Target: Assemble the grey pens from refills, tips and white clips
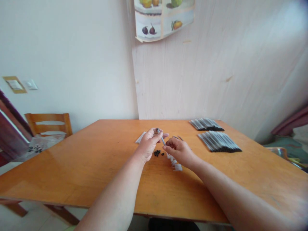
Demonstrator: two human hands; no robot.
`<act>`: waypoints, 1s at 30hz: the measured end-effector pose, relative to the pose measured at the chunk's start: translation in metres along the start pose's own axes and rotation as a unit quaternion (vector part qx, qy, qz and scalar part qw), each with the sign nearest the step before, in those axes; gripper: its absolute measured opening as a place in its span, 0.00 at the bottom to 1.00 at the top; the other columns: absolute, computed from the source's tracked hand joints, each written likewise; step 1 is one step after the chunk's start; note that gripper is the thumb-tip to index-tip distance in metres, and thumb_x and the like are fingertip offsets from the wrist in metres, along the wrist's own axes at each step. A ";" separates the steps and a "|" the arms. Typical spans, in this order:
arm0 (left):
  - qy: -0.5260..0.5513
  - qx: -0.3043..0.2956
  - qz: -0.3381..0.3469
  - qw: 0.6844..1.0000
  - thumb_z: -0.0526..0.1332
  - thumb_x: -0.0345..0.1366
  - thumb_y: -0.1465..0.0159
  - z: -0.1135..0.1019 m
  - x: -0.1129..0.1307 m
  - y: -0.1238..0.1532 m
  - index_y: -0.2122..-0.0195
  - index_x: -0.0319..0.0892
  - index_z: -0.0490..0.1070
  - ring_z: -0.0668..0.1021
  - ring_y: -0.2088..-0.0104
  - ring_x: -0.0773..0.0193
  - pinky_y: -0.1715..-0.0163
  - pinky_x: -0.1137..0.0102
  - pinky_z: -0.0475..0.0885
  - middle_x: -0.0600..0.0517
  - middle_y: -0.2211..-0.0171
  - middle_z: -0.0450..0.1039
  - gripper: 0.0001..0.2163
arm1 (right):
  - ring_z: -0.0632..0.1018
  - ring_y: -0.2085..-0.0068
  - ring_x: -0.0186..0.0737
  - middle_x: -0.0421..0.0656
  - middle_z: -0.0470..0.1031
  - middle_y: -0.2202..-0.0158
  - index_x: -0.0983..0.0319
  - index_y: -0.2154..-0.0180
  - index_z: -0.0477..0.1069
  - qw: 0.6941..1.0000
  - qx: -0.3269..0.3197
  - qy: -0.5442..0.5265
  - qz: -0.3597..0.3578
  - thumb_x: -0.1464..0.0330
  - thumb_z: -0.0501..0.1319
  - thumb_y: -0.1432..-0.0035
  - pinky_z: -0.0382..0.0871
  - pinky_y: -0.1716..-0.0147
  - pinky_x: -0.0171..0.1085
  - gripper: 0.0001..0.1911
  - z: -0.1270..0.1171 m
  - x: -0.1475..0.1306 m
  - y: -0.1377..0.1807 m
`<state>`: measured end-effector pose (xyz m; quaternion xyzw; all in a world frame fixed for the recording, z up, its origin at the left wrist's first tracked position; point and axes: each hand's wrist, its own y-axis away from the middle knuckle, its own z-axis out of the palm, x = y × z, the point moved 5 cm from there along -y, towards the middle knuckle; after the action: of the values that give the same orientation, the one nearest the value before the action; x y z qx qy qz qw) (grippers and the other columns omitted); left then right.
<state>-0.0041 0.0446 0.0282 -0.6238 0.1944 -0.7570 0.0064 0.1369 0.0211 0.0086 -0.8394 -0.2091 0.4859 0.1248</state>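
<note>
Between my two hands a slim, pale pen (pixel 163 141) with a dark tip is held at a slant above the table. My left hand (pixel 148 145) pinches its upper part, thumb against fingers, with the dark end showing over the fingertips. Lower down, the fingertips of my right hand (pixel 179 149) close on the other end. Several small black plugs or caps (pixel 157 153) lie in a loose pile below the hands. Partly hidden under my right hand are whitish, translucent pieces (pixel 177 167) in a row. Behind my left hand lies a white bundle (pixel 140 137), partly covered.
Two rows of clear pens with black ends, a nearer one (pixel 218 141) and a farther one (pixel 206 124), lie on the wooden table (pixel 101 160) to the right. A chair (pixel 49 123) with a clear plastic bag (pixel 42 146) stands at left. The wall (pixel 72 64) rises behind.
</note>
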 end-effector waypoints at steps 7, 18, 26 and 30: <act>0.062 0.050 -0.029 0.996 0.64 0.48 0.43 -0.008 -0.004 -0.001 0.63 0.42 0.65 0.79 0.60 0.61 0.64 0.70 0.67 0.46 0.64 0.78 0.17 | 0.66 0.75 0.32 0.38 0.68 0.78 0.61 0.72 0.69 0.998 0.028 0.053 0.011 0.60 0.59 0.44 0.58 0.76 0.33 0.11 -0.001 0.008 -0.001; 0.140 0.034 -0.049 0.988 0.63 0.39 0.42 -0.019 -0.007 -0.006 0.60 0.39 0.70 0.78 0.57 0.61 0.65 0.71 0.69 0.44 0.60 0.78 0.12 | 0.64 0.77 0.31 0.36 0.64 0.79 0.61 0.72 0.66 0.996 -0.008 -0.064 0.060 0.57 0.55 0.41 0.58 0.77 0.32 0.15 -0.002 0.010 0.002; 0.140 0.062 -0.075 0.985 0.66 0.43 0.44 -0.018 -0.011 -0.005 0.65 0.40 0.65 0.80 0.64 0.63 0.67 0.71 0.70 0.45 0.65 0.79 0.14 | 0.63 0.79 0.30 0.36 0.63 0.80 0.61 0.74 0.64 0.993 -0.019 -0.094 0.073 0.55 0.55 0.41 0.58 0.78 0.32 0.17 -0.001 0.007 0.003; 0.135 0.082 -0.067 0.985 0.67 0.40 0.44 -0.022 -0.013 -0.006 0.67 0.41 0.65 0.79 0.63 0.63 0.66 0.71 0.70 0.45 0.65 0.79 0.12 | 0.65 0.77 0.31 0.37 0.65 0.77 0.61 0.70 0.66 0.994 -0.004 -0.098 0.054 0.57 0.58 0.43 0.59 0.77 0.32 0.14 0.001 0.004 0.002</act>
<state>-0.0210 0.0597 0.0145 -0.5247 0.0881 -0.8465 -0.0193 0.1388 0.0218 0.0044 -0.7981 -0.1767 0.5712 0.0742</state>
